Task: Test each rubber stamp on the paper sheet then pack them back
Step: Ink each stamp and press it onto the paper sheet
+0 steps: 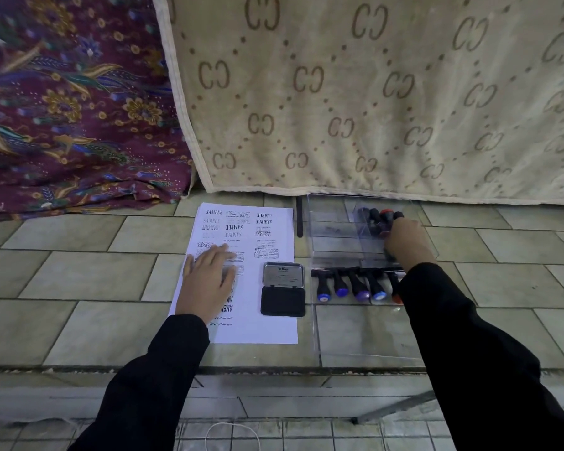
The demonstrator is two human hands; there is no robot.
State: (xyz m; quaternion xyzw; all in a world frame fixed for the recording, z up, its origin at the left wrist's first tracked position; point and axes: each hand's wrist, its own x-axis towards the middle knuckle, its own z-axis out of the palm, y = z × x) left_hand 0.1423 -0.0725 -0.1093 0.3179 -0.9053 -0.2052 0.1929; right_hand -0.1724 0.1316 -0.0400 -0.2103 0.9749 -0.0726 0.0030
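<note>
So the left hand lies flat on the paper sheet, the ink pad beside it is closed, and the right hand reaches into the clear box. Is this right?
Not quite: the ink pad is open, its lid folded back, as the head view shows. The rest holds: the left hand lies flat on the paper sheet and the right hand reaches into the clear box.

Clear glossy plastic case [332, 222]; matt white paper sheet [274, 330]; shiny metal ink pad lid [283, 274].

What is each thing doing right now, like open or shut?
Ink pad: open, lid up.
Paper sheet: flat, stamped with words.
Clear box: open, holding several stamps.
Row of stamps: lying down outside.
Left hand: flat on paper.
Right hand: reaching into box; grip unclear.
</note>
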